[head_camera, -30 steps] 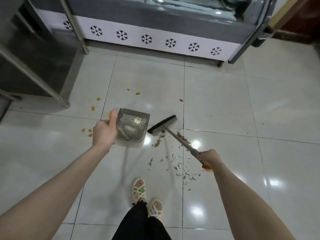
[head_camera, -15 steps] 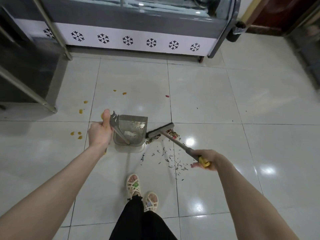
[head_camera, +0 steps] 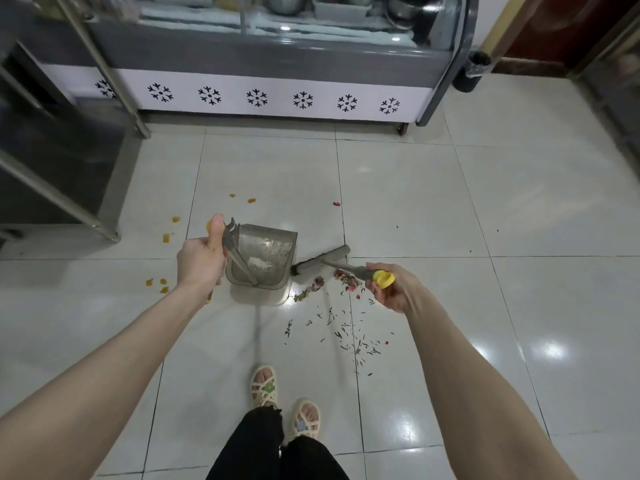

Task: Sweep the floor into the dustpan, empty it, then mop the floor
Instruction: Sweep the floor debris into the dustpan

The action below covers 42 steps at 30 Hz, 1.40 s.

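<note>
Left hand [head_camera: 201,261] clenches the dustpan [head_camera: 261,258] handle; right hand [head_camera: 391,289] grasps the broom [head_camera: 320,261]. Keep the dustpan's lip flat while drawing the debris [head_camera: 341,327] beside it inward.

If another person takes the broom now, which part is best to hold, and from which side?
Hold the bare grey handle between the brush head and the right hand, coming from above. The handle slants up off the floor, and its yellow end is already taken.
</note>
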### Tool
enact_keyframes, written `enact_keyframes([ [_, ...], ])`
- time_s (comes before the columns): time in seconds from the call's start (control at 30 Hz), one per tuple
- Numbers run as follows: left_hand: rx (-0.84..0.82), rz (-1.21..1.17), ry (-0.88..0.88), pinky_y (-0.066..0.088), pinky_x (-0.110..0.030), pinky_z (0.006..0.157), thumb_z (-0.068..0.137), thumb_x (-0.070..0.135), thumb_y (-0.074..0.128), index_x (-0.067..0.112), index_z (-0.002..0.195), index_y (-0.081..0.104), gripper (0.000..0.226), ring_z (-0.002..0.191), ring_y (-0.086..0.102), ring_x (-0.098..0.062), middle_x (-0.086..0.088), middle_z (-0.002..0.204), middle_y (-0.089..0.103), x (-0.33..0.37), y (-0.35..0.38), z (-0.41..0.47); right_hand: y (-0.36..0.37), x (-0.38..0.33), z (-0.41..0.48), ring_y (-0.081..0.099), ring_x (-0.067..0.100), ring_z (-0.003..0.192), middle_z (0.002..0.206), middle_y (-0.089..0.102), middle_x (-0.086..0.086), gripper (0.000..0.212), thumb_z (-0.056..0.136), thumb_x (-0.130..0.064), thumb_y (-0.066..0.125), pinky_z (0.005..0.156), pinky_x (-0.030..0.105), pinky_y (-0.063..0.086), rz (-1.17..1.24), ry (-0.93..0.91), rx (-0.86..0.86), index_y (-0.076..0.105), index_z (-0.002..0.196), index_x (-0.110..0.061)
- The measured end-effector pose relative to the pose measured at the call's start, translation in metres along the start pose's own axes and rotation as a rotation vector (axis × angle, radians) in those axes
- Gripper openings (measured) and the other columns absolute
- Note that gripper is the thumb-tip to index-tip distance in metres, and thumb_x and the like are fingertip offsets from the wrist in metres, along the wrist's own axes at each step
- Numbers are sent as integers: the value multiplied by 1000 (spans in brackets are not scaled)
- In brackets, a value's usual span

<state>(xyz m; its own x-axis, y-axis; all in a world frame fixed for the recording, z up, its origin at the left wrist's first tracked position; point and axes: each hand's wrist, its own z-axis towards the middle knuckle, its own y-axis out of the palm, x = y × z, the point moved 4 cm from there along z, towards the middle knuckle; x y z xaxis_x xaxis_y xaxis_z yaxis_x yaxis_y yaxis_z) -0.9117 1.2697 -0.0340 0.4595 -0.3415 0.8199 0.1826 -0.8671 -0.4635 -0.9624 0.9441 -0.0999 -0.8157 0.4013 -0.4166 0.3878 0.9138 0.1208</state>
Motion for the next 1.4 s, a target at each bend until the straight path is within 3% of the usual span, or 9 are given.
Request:
enact_keyframes([
  [0.1,-16,14,28,39,-30,54,87,66,37,5,59,50,68,43,42,-24,-12,50,48,17,6,20,5,-22,10,53,11,34,62,59,10,39,83,-15,68,31,17,43,18,-41,-19,59,117,2],
  [0.23,-37,44,63,40,-30,54,90,65,35,4,61,50,69,43,43,-24,-11,51,48,35,17,56,26,-49,28,51,10,33,52,58,7,26,86,-19,68,31,15,43,66,-72,-34,60,104,-2],
  [0.4,-56,83,57,38,-27,51,89,66,35,6,61,50,68,44,44,-25,-10,51,48,63,36,123,67,-91,80,52,10,36,63,57,8,24,87,-22,67,33,16,41,98,-77,16,60,102,-4],
  [0.57,-112,124,92,37,-27,48,91,64,35,4,63,51,68,42,43,-25,-11,52,48,97,48,204,114,-144,134,59,11,41,76,57,9,27,89,-18,65,35,18,43,266,-71,63,58,111,-6],
  [0.73,-182,143,137,36,-28,50,92,61,35,5,61,50,66,41,41,-24,-13,50,47,119,61,262,140,-185,176,59,11,42,76,57,9,17,91,-19,62,37,17,46,487,-77,61,57,102,-7],
  [0.9,-249,179,172,37,-27,48,92,63,35,6,59,51,68,39,41,-23,-7,46,47,128,77,291,149,-188,198,64,16,45,97,58,15,21,91,-13,61,34,18,47,446,-13,202,52,107,-3],
  [1.1,-294,215,179,37,-24,42,93,63,33,8,55,48,68,41,44,-25,-7,49,48,140,97,297,120,-157,175,50,13,27,60,58,12,13,92,-11,58,29,16,42,354,119,323,52,97,0],
  [1.17,-311,226,176,37,-26,47,91,66,33,9,54,48,69,42,44,-25,-7,50,49,141,104,295,108,-143,160,48,13,26,46,57,10,16,93,-13,58,30,15,41,365,153,331,53,91,2],
  [1.4,-357,211,171,42,-35,62,91,66,33,10,51,50,70,55,49,-27,-8,48,50,146,124,278,66,-102,107,46,13,27,49,50,9,15,92,-13,58,29,15,39,406,202,398,52,90,1],
])
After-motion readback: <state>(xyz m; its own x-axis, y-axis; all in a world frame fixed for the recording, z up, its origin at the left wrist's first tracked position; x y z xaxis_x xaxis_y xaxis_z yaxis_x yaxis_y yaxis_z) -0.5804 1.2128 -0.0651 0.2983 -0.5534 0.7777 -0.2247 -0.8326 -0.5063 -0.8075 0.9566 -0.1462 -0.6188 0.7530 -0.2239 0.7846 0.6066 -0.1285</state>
